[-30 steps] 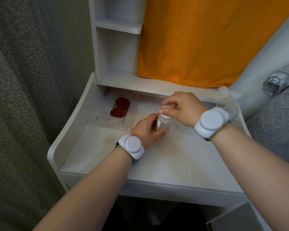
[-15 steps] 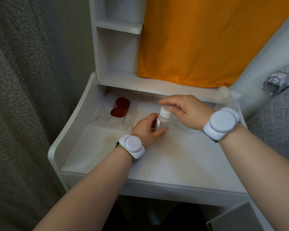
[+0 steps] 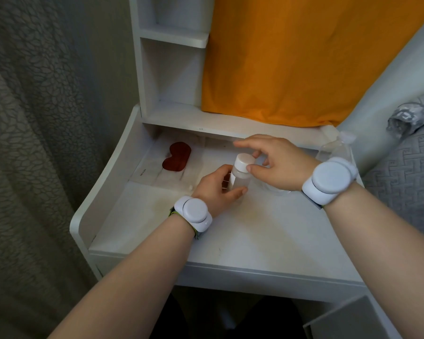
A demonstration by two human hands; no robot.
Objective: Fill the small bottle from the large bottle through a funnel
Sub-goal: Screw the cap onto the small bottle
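The small clear bottle [image 3: 240, 178] stands upright in the middle of the white desk [image 3: 255, 231]. My left hand [image 3: 214, 189] wraps around its body. A white screw cap [image 3: 244, 161] sits on its neck, and the thumb and fingers of my right hand [image 3: 273, 162] pinch that cap from the right. The large clear bottle [image 3: 335, 149] stands at the desk's back right corner, partly hidden behind my right wrist. A clear funnel-like rim [image 3: 277, 190] shows under my right hand; most of it is hidden.
A dark red curved object [image 3: 175, 156] lies on a plastic sheet at the back left. White shelves [image 3: 174, 69] rise behind, with an orange cloth [image 3: 304, 57] beside them. A grey curtain hangs left, and grey bedding [image 3: 406, 172] lies right.
My right hand has drawn back to the right, uncovering the white cap, and now grips it with fingertips. The left hand and bottle have stayed in place.
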